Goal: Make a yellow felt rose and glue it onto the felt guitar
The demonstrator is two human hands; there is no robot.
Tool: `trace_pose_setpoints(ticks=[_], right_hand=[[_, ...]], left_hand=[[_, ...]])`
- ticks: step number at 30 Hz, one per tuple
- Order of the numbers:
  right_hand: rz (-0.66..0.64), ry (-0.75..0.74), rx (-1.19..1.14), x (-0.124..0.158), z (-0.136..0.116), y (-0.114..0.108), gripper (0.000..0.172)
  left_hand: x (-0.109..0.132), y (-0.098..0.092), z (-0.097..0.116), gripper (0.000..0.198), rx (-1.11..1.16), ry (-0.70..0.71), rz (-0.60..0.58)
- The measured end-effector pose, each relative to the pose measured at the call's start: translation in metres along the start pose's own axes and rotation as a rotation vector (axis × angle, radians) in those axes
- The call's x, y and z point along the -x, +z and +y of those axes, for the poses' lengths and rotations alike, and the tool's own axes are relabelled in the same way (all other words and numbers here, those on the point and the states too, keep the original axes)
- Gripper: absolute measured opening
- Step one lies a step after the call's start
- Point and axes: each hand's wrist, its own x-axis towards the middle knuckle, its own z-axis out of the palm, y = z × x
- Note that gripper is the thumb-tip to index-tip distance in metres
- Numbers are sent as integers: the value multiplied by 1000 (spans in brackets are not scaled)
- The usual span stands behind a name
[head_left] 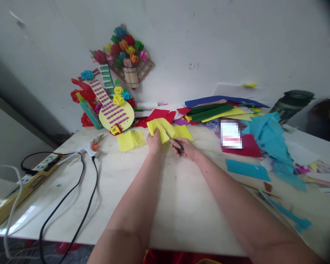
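Note:
My left hand (154,141) is closed on a piece of yellow crepe paper (157,126), with the thumb on top, and holds it up off the table. In my right hand (187,147) is a pair of scissors (178,145) with dark handles, fingers wrapped round the loops. The blades point up and left across the yellow paper; whether they are cutting into it I cannot tell. One yellow piece (131,140) lies flat left of my left hand, and another yellow sheet (183,132) lies behind my right hand.
A hot glue gun (89,148) and a power strip (30,178) with trailing cords are at left. Paper-flower crafts (117,115) and a glue bottle (90,113) stand by the wall. Stacked coloured paper (211,112), a blurred phone-like screen (231,134), blue crepe paper (275,139) and a dark bottle (295,104) lie right.

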Motion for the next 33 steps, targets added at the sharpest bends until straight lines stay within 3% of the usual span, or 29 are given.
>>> trace_pose_setpoints(ticks=[33], right_hand=[[16, -9, -30, -1, 1, -1, 39]], left_hand=[[6, 1, -2, 28, -2, 38, -46]])
